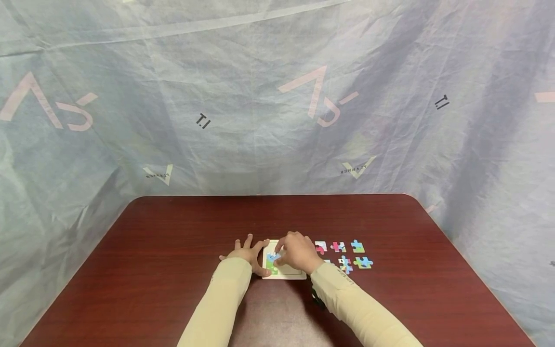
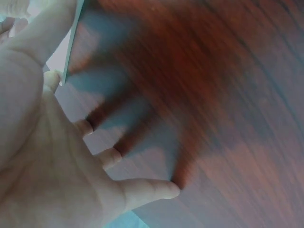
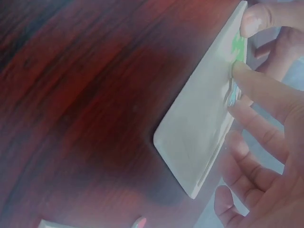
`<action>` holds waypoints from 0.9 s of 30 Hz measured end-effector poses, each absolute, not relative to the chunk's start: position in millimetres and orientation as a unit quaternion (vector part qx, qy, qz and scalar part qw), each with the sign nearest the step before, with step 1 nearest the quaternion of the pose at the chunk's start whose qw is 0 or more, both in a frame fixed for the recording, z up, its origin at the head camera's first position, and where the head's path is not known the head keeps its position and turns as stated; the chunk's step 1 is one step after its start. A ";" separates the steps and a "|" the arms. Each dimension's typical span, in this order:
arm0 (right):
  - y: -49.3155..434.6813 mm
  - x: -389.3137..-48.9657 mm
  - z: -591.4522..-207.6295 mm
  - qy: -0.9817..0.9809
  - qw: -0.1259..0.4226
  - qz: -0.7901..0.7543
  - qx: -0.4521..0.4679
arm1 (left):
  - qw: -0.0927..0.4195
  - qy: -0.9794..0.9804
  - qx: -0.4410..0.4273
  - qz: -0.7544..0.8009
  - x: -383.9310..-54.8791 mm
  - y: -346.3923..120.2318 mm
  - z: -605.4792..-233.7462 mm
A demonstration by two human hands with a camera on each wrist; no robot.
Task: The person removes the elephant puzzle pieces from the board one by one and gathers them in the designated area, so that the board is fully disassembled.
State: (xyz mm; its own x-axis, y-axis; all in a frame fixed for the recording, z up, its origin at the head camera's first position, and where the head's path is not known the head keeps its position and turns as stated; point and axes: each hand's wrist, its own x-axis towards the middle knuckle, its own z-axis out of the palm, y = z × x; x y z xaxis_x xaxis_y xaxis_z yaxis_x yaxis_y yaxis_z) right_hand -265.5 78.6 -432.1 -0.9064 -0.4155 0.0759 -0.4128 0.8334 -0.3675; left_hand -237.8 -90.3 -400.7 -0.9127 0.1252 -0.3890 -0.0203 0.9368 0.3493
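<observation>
A pale puzzle board (image 1: 295, 274) lies on the table, with blue and green jigsaw pieces (image 1: 270, 265) in its left part. My left hand (image 1: 244, 254) is spread at the board's left side, thumb and index finger touching its edge and the other fingertips on the table. Over the board, my right hand (image 1: 298, 251) has thumb and forefinger on either side of a blue puzzle piece (image 1: 273, 257), pinching it against the board. Seen from the right wrist, the board's bare surface (image 3: 190, 123) is beside the thumb, and the fingers partly hide the pieces.
Loose puzzle pieces lie in two rows right of the board, among them a pink one (image 1: 320, 246), a blue-green one (image 1: 357, 246) and another (image 1: 363, 262). My right forearm partly covers the near row. A grey printed curtain (image 1: 260, 96) hangs behind the dark red table (image 1: 173, 226).
</observation>
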 end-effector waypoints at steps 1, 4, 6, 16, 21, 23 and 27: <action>78.7 -265.6 -432.6 0.957 0.003 -0.193 -0.215 | 0.206 0.962 0.028 0.177 -236.9 -90.3 -399.4; 78.8 -266.3 -433.5 0.958 -0.001 -0.191 -0.213 | 0.206 0.961 0.029 0.183 -233.2 -89.3 -393.8; 78.7 -266.4 -433.4 0.959 -0.008 -0.185 -0.213 | 0.206 0.960 0.029 0.185 -232.4 -88.7 -392.5; 81.7 -269.1 -433.3 0.953 -0.065 -0.164 -0.247 | 0.208 0.961 0.023 0.182 -253.8 -92.8 -426.0; 84.5 -271.5 -434.4 0.945 -0.039 -0.181 -0.268 | 0.205 0.962 0.017 0.179 -272.0 -97.2 -456.6; 84.9 -272.0 -434.4 0.943 -0.017 -0.186 -0.277 | 0.199 0.963 0.018 0.178 -275.4 -98.4 -462.6; 84.3 -273.1 -434.3 0.940 0.003 -0.185 -0.288 | 0.197 0.964 0.019 0.177 -275.2 -98.8 -462.2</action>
